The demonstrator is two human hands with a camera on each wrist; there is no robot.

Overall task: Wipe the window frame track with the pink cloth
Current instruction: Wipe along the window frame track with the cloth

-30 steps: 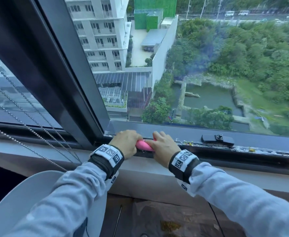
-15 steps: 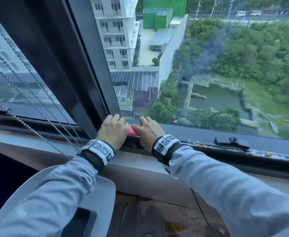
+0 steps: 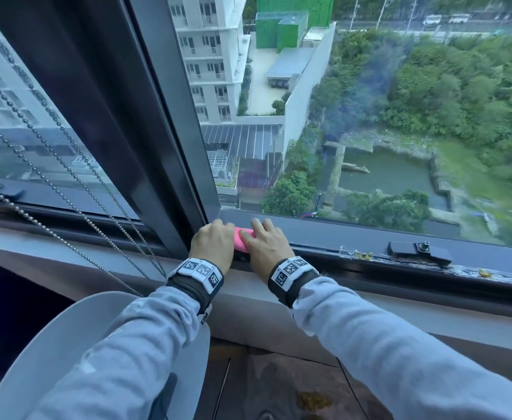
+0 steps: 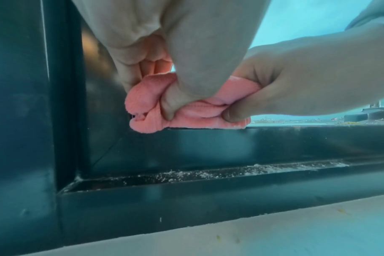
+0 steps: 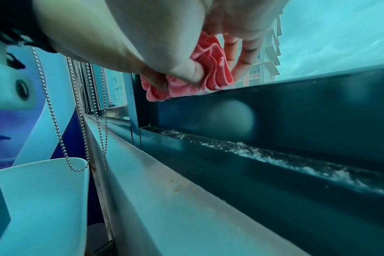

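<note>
From the head view most of the cloth (image 3: 242, 237) is hidden under the two hands, with only a pink strip showing between them. The left hand (image 3: 212, 242) and right hand (image 3: 265, 245) both grip it, thumbs and fingers curled into its folds, as the left-wrist view shows plainly. The cloth sits bunched on the top edge of the track (image 4: 208, 175), right against the mullion (image 3: 145, 147), so it has no room left on that side; away from the mullion the track runs open as far as the latch (image 3: 418, 253). White grit lies in the lower channel, which the cloth seems not to touch, though the angle is poor. Bead chains (image 3: 66, 183) hang beyond the mullion.
</note>
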